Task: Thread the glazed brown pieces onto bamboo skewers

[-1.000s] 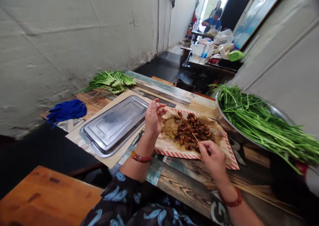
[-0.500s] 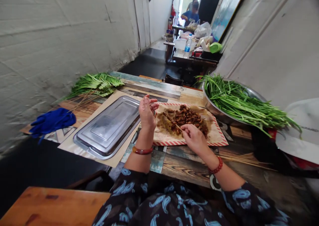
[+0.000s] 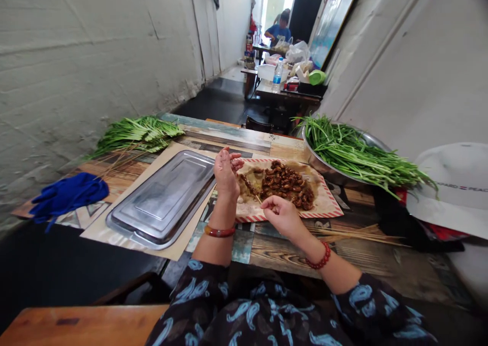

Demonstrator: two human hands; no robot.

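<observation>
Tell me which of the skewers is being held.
The skewer pinched in the right hand, by the red-striped paper; loose skewers lie on the table farther right, and the left-side skewers stick out from greens.

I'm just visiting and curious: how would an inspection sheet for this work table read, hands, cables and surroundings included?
Surface: wood-patterned tabletop.
Job's things: glossy brown pieces on striped-edge paper; thin stick, seemingly with pieces threaded on it.
Clutter: metal tray or lid, blue glove, bunched greens, metal bowl heaped with long greens, loose sticks, white cap.
Hands: right hand pinches the stick; left hand raised, open, nearby.
Cables: nothing seen.
Surroundings: pale wall at left; water bottle on another table; person in blue beyond.
</observation>
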